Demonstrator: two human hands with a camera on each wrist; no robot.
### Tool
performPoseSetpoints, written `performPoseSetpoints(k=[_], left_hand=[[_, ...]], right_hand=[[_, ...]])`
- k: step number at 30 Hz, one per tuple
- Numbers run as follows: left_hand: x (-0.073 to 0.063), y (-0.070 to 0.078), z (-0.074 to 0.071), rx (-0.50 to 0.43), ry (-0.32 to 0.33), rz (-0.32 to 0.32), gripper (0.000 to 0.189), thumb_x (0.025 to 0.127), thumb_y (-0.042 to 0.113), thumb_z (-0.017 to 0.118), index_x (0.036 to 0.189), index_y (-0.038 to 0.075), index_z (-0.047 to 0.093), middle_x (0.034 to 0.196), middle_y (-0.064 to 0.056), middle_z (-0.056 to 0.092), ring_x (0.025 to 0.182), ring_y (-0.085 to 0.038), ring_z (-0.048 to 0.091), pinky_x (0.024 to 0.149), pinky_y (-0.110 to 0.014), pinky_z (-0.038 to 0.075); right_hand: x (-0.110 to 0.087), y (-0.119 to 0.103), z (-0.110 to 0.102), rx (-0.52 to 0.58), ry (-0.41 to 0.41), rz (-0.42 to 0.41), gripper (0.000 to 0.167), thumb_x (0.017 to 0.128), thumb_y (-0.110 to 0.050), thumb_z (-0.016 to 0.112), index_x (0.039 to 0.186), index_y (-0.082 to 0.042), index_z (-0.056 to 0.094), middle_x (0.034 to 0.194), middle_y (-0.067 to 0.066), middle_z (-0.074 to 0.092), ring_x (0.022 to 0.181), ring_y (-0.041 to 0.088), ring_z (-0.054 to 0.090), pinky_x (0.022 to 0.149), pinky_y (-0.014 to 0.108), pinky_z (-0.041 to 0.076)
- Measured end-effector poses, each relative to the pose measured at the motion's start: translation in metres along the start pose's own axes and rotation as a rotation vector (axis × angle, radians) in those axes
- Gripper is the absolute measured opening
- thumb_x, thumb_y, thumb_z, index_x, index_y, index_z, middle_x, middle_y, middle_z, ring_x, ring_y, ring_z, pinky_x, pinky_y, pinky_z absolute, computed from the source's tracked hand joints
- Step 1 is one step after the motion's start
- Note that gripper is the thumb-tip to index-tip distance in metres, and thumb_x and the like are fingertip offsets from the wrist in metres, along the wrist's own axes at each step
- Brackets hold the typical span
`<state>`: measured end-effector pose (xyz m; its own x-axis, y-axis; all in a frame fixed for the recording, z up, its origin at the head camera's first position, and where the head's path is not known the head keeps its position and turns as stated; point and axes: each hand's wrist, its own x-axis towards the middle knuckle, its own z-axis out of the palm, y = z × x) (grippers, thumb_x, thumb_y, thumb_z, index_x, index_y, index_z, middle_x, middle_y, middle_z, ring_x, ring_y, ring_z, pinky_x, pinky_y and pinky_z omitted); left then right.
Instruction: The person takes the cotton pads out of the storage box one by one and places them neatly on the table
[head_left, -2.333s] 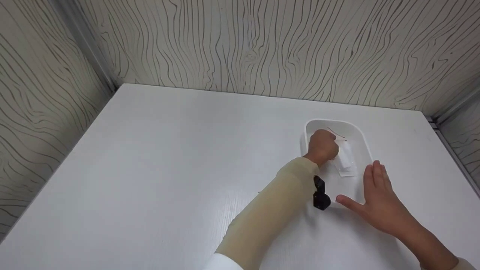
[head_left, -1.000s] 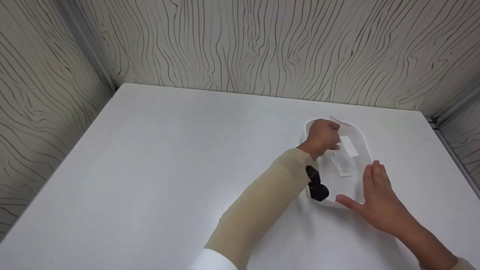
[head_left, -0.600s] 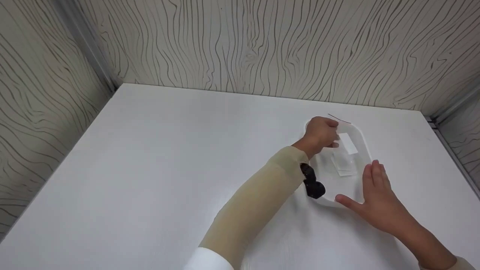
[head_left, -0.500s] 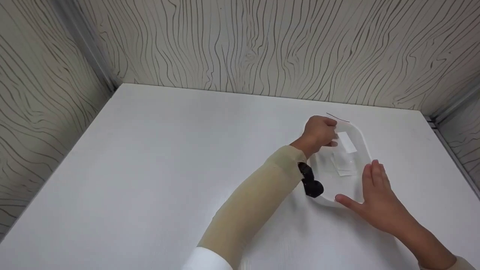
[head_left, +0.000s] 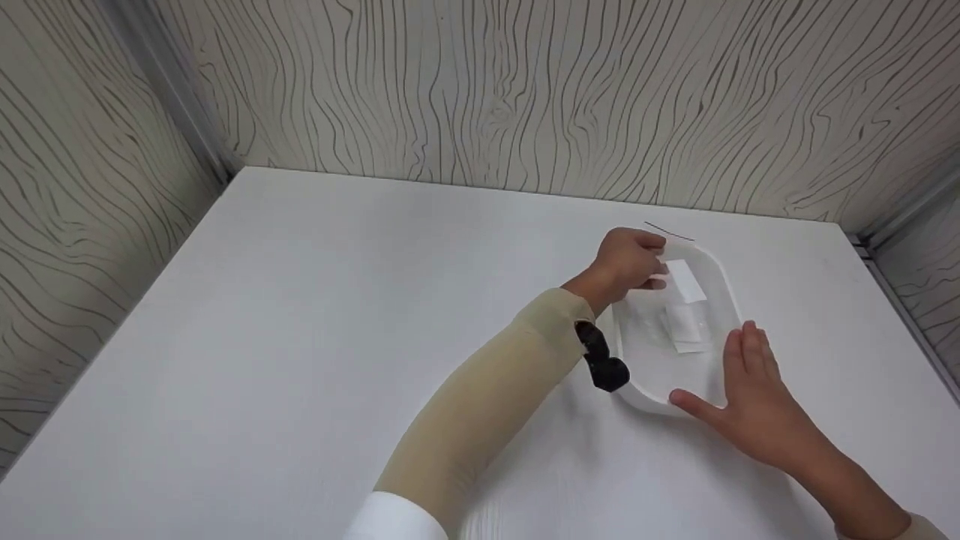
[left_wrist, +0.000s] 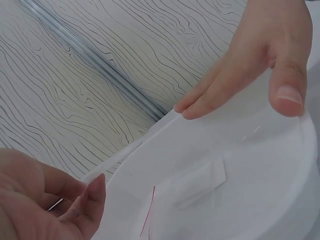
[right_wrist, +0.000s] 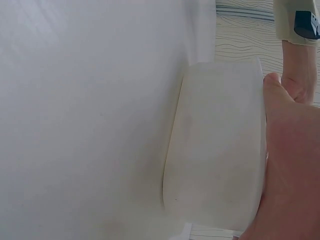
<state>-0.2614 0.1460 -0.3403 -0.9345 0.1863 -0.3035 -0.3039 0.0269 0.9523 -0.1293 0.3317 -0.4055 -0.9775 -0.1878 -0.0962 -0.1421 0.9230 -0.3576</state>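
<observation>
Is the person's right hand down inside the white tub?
No, the right hand rests against the rim of the white tub.

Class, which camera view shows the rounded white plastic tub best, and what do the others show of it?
The head view: most of the rounded white plastic tub's rim and inside is visible. The left wrist view shows part of both, cropped by the frame; the right wrist view shows mainly an outer wall.

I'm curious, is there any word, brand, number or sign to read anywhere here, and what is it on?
No readable text in any view.
White tub: no lettering shows.
Upper white panel and lower white panel: no print can be made out.
Black wrist device: pale specks, too small to tell whether they are lettering.
</observation>
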Motion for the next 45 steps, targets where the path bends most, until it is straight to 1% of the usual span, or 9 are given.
performPoseSetpoints(k=[4,11,17,22,26,29,34,39,45], left_hand=[[0.000,0.000,-0.006,-0.024,-0.013,0.013,0.042,0.090,-0.014,0.066,0.128,0.004,0.069,0.115,-0.001,0.069,0.085,-0.011,0.061,0.070,-0.023,0.060],[-0.001,0.001,-0.018,-0.047,-0.017,0.029,0.042,0.088,-0.016,0.067,0.125,0.003,0.070,0.114,-0.003,0.069,0.083,-0.012,0.063,0.069,-0.023,0.060],[-0.001,0.003,-0.029,-0.029,-0.014,0.044,0.044,0.089,-0.016,0.067,0.128,0.002,0.068,0.118,-0.005,0.069,0.082,-0.011,0.063,0.069,-0.023,0.060],[-0.002,0.004,-0.038,-0.011,-0.006,0.050,0.043,0.089,-0.015,0.068,0.128,0.003,0.069,0.114,-0.003,0.070,0.079,-0.013,0.065,0.068,-0.023,0.060],[-0.003,0.003,-0.047,-0.009,-0.013,0.054,0.043,0.089,-0.014,0.068,0.128,0.003,0.069,0.113,-0.003,0.070,0.079,-0.013,0.066,0.069,-0.023,0.060],[-0.003,0.002,-0.054,-0.017,-0.028,0.060,0.044,0.089,-0.015,0.067,0.130,0.002,0.068,0.115,-0.003,0.069,0.081,-0.013,0.066,0.069,-0.024,0.060],[-0.003,0.000,-0.070,-0.022,-0.065,0.073,0.045,0.091,-0.016,0.064,0.133,0.001,0.065,0.123,-0.007,0.067,0.086,-0.014,0.067,0.072,-0.024,0.061],[-0.005,0.000,-0.085,-0.028,-0.091,0.083,0.046,0.092,-0.015,0.064,0.135,0.001,0.063,0.131,-0.011,0.064,0.089,-0.016,0.068,0.075,-0.025,0.061],[-0.011,0.002,-0.101,-0.005,-0.111,0.098,0.047,0.093,-0.013,0.063,0.138,0.002,0.061,0.133,-0.010,0.063,0.104,-0.023,0.069,0.079,-0.025,0.060]], right_hand=[[-0.001,0.000,0.001,0.003,0.002,0.000,0.124,0.092,-0.061,0.066,0.150,0.021,-0.007,0.159,0.039,-0.017,0.147,0.053,-0.017,0.114,0.074,0.009],[-0.001,0.000,0.002,0.009,0.004,-0.010,0.123,0.093,-0.061,0.066,0.150,0.021,-0.006,0.159,0.038,-0.018,0.148,0.053,-0.018,0.116,0.071,0.005],[-0.002,0.000,0.001,0.009,0.002,-0.004,0.124,0.092,-0.061,0.066,0.151,0.021,-0.006,0.160,0.038,-0.018,0.148,0.052,-0.017,0.116,0.071,0.005],[-0.002,-0.001,0.001,0.006,-0.007,0.008,0.124,0.092,-0.062,0.066,0.151,0.020,-0.007,0.160,0.037,-0.018,0.148,0.052,-0.018,0.115,0.072,0.007],[-0.002,-0.002,0.000,0.005,-0.014,0.016,0.124,0.092,-0.062,0.066,0.151,0.020,-0.006,0.160,0.037,-0.018,0.148,0.052,-0.018,0.115,0.073,0.009],[-0.001,-0.003,0.000,0.000,-0.016,0.019,0.125,0.091,-0.062,0.066,0.151,0.020,-0.007,0.160,0.037,-0.018,0.148,0.052,-0.018,0.114,0.073,0.009],[-0.002,-0.003,0.001,0.006,-0.016,0.023,0.125,0.091,-0.063,0.066,0.151,0.020,-0.007,0.160,0.036,-0.019,0.148,0.051,-0.020,0.114,0.073,0.009],[-0.003,-0.002,0.001,0.016,-0.007,0.009,0.124,0.092,-0.061,0.066,0.151,0.020,-0.008,0.160,0.036,-0.020,0.148,0.051,-0.020,0.115,0.072,0.007],[-0.003,-0.002,0.001,0.015,0.001,0.002,0.124,0.092,-0.062,0.066,0.151,0.020,-0.007,0.160,0.037,-0.019,0.148,0.051,-0.018,0.116,0.071,0.007]])
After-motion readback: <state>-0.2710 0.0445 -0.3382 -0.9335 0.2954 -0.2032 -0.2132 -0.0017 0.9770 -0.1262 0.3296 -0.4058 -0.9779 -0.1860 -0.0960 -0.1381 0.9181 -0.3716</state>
